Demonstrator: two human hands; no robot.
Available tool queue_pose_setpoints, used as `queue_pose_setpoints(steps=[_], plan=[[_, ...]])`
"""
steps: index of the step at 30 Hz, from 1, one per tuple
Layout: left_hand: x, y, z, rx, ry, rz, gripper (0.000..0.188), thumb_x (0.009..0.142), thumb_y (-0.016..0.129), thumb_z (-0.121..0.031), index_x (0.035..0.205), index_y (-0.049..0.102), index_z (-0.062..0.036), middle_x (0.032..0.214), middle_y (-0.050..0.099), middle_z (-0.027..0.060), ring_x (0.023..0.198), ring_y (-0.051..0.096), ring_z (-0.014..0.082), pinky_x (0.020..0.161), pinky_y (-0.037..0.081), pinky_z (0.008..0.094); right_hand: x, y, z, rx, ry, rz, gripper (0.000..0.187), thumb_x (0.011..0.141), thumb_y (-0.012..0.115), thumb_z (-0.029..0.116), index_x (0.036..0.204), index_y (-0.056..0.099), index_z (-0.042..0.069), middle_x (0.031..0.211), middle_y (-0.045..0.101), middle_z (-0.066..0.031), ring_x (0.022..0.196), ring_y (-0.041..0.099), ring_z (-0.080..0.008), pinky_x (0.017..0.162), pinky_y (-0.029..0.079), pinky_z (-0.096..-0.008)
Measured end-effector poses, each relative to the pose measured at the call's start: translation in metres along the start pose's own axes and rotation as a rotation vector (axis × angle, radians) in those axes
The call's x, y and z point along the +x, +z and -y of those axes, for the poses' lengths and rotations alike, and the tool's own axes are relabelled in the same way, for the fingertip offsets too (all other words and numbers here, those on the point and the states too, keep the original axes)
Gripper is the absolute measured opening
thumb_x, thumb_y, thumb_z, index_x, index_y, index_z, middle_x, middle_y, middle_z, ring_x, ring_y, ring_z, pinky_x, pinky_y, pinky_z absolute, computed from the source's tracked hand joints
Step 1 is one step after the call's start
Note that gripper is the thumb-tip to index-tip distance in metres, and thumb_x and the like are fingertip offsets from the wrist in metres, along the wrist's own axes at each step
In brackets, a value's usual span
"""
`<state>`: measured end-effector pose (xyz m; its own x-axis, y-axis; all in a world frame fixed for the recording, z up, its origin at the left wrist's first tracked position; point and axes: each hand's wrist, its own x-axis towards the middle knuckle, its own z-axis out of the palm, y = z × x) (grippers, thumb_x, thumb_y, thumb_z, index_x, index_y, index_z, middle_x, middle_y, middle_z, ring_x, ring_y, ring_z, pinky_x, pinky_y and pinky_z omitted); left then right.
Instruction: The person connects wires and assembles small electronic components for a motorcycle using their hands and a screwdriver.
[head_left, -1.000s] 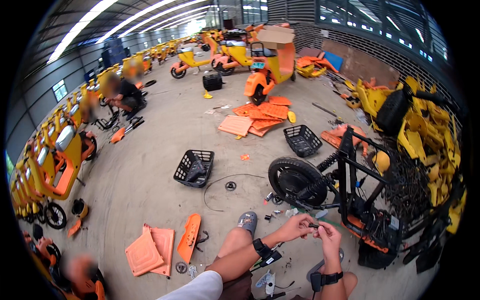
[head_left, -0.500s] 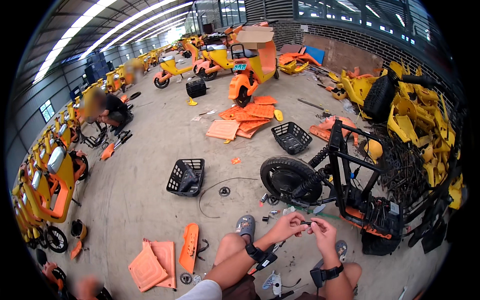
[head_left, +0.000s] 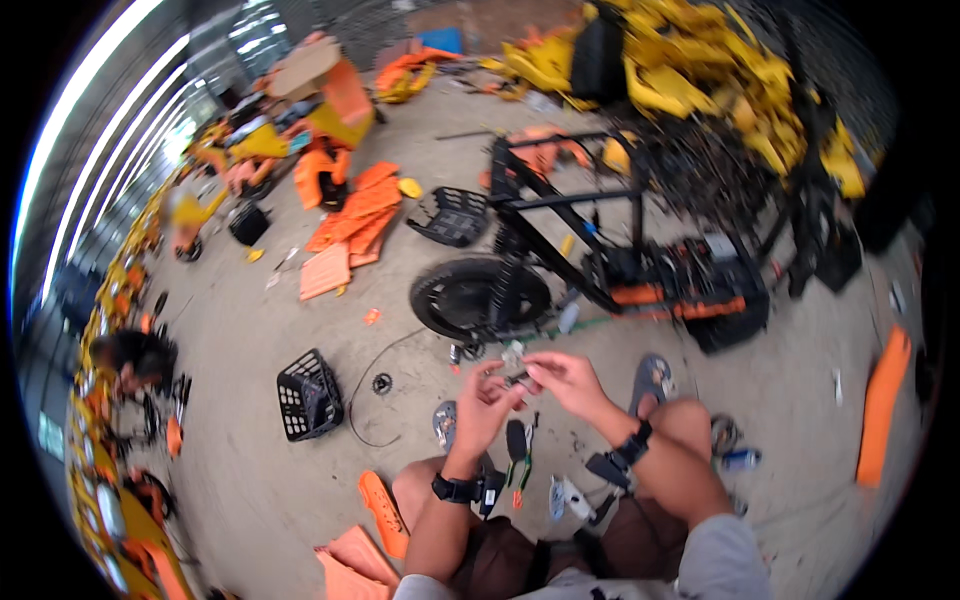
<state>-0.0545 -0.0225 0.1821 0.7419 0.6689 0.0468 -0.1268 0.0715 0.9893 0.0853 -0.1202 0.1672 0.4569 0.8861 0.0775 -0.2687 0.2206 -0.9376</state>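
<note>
My left hand (head_left: 487,403) and my right hand (head_left: 567,385) meet in front of my knees. Between their fingertips is a small dark rod-like part (head_left: 515,380), pinched from both sides; its exact kind is too small to make out. Just beyond the hands stands the stripped black scooter frame (head_left: 570,265), its rear wheel (head_left: 480,298) nearest to my fingers. Below my hands, on the floor, lie a black-and-green hand tool (head_left: 519,455) and a pale grey part with a cable (head_left: 577,500).
A black basket (head_left: 310,395) with something dark inside stands left, beside a thin cable and a toothed sprocket (head_left: 382,383). Orange panels (head_left: 355,225) and another basket (head_left: 455,215) lie farther off. Yellow shells (head_left: 690,70) are heaped far right. A person (head_left: 135,360) crouches at far left.
The view has swung right and downward, so the scooter frame appears farther left and nearer the middle. Both hands still pinch the small dark part, with the left hand's fingers now more spread.
</note>
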Motion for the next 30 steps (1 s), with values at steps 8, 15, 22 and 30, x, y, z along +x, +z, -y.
queue_pose_setpoints(steps=[8, 15, 22, 30], plan=[[0.004, 0.009, 0.007, 0.194, -0.014, -0.021, 0.025, 0.096, 0.052, -0.019, 0.091, 0.058, 0.0049, 0.069, 0.061, 0.0085, 0.060, 0.060, 0.0158, 0.057, 0.049, 0.0269, -0.015, -0.003, 0.020, -0.375, -0.101, -0.067, 0.024, 0.087, 0.063, 0.009, 0.110, 0.063, 0.002, 0.081, 0.066, -0.0058, 0.069, 0.060, -0.0086, 0.063, 0.050, -0.0244], [0.011, 0.016, 0.011, 0.137, -0.109, -0.025, 0.039, 0.098, 0.046, -0.027, 0.078, 0.060, 0.0035, 0.062, 0.059, 0.0079, 0.054, 0.059, 0.0167, 0.054, 0.048, 0.0272, -0.024, -0.003, 0.035, -0.297, -0.103, -0.069, 0.025, 0.085, 0.061, 0.004, 0.110, 0.062, 0.002, 0.094, 0.067, -0.0080, 0.072, 0.063, -0.0103, 0.066, 0.051, -0.0257], [0.007, 0.015, 0.007, 0.128, -0.071, -0.043, 0.035, 0.096, 0.051, -0.027, 0.091, 0.061, 0.0055, 0.067, 0.062, 0.0080, 0.057, 0.060, 0.0118, 0.055, 0.048, 0.0229, -0.018, -0.002, 0.024, -0.298, -0.177, -0.073, 0.027, 0.084, 0.063, 0.001, 0.111, 0.061, -0.001, 0.104, 0.066, -0.0084, 0.086, 0.064, -0.0127, 0.078, 0.051, -0.0265], [0.002, 0.008, 0.005, 0.190, -0.036, -0.031, 0.026, 0.092, 0.059, -0.019, 0.098, 0.059, 0.0059, 0.069, 0.062, 0.0060, 0.060, 0.057, 0.0081, 0.054, 0.047, 0.0220, -0.013, 0.004, 0.017, -0.154, -0.095, -0.067, 0.024, 0.085, 0.063, 0.001, 0.109, 0.061, -0.002, 0.104, 0.066, -0.0090, 0.094, 0.063, -0.0133, 0.084, 0.050, -0.0264]])
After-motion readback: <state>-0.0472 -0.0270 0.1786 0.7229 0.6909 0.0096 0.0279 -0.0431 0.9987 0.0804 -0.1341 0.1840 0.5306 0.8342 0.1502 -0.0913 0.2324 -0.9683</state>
